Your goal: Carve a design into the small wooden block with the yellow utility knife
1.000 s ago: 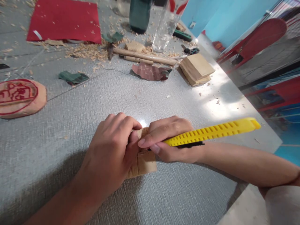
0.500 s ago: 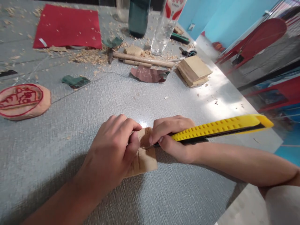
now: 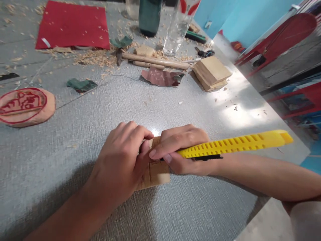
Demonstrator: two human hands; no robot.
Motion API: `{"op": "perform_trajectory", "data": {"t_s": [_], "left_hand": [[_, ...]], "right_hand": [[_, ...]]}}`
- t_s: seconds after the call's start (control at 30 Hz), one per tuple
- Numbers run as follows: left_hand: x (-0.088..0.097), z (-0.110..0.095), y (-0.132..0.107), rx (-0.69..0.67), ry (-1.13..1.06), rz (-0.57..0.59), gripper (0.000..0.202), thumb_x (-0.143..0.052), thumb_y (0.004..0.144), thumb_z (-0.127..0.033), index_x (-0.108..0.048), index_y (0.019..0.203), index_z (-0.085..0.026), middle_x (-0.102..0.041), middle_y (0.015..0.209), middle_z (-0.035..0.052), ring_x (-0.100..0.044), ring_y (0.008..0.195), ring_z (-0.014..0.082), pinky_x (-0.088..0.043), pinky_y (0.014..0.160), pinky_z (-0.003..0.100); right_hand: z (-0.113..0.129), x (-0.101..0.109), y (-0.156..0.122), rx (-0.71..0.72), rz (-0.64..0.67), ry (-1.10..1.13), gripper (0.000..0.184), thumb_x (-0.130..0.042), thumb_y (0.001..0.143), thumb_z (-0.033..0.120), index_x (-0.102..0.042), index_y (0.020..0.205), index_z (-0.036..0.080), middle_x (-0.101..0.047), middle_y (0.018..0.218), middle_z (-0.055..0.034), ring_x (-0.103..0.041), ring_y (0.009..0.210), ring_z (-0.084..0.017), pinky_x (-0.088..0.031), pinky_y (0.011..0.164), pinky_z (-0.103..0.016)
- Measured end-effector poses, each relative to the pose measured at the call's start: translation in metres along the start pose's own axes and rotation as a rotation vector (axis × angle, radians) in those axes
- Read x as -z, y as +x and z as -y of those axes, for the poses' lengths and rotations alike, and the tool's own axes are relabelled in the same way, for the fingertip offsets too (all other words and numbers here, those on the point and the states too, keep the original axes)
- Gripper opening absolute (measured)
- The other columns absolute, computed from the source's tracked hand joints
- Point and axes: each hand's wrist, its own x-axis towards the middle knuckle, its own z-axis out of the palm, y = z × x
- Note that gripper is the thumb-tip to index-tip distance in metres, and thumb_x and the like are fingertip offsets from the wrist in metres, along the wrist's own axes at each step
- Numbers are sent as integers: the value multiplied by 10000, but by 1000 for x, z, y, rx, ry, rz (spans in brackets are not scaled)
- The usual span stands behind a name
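A small flat wooden block [image 3: 157, 174] with scored lines lies on the grey table [image 3: 175, 110]. My left hand [image 3: 122, 164] presses down on its left side with fingers curled over it. My right hand [image 3: 180, 147] grips a long yellow utility knife [image 3: 235, 144], whose front end rests on the block's top face. The knife's blade tip is hidden under my fingers. The knife handle points to the right, past the table edge.
At the back lie a red sheet [image 3: 72, 25], wood shavings [image 3: 95, 57], wooden-handled tools [image 3: 155, 61], sandpaper scraps [image 3: 162, 77], stacked wood blocks [image 3: 210, 72], a dark bottle [image 3: 149, 16] and a clear bottle [image 3: 177, 30]. A round carved disc [image 3: 25, 105] with red lines lies left. Red chairs [image 3: 281, 36] stand right.
My right hand drew the knife to the right across the block, then came back left to about where it began. My left hand stayed pressed on the block.
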Motion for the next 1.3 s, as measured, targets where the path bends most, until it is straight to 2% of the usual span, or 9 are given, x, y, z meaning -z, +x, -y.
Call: {"op": "perform_trajectory", "data": {"t_s": [0.13, 0.23, 0.67, 0.93, 1.07, 1.3], "left_hand": [[0, 0, 0, 4, -1, 4, 138, -494, 1125, -271, -602, 1048, -233, -609, 984, 20, -531, 932, 221, -404, 812, 416], [0, 0, 0, 6, -5, 17, 130, -513, 1125, -279, -602, 1045, -229, -606, 983, 20, -523, 931, 219, -400, 812, 417], [-1, -1, 1, 10, -15, 20, 140, -510, 1126, -270, -602, 1031, -227, -610, 986, 22, -526, 937, 220, -400, 820, 420], [-1, 0, 0, 12, -16, 16, 139, -522, 1126, -295, -610, 1040, -231, -621, 993, 28, -533, 943, 227, -406, 813, 425], [0, 0, 0, 15, -16, 28, 124, -528, 1122, -287, -606, 1041, -233, -624, 995, 31, -532, 940, 228, -409, 811, 427], [0, 0, 1, 10, -4, 11, 139, -500, 1121, -265, -605, 1037, -231, -614, 968, 30, -525, 915, 225, -405, 800, 426]], "right_hand": [[0, 0, 1, 32, 39, 5, 180, -583, 1038, 120, -756, 1024, 164, -794, 911, -35, -795, 869, -85, -625, 815, -168], [1, 3, 3, -3, 75, -1, 145, -623, 1023, 133, -761, 1025, 174, -800, 902, -31, -791, 822, -87, -632, 792, -180], [0, 2, 1, -14, 74, -50, 84, -661, 1052, 216, -735, 1064, 178, -800, 900, -28, -795, 840, -101, -632, 803, -207], [-2, 0, 2, -19, 15, -1, 80, -727, 1020, 258, -756, 1037, 186, -813, 860, -22, -793, 787, -97, -639, 783, -197], [-2, 1, 2, -44, 41, -12, 83, -696, 1028, 251, -741, 1051, 186, -812, 864, -27, -787, 772, -93, -636, 751, -187], [0, -3, 1, -24, 43, -86, 100, -627, 1035, 248, -717, 1034, 204, -823, 922, -42, -814, 859, -112, -652, 798, -206]]}}
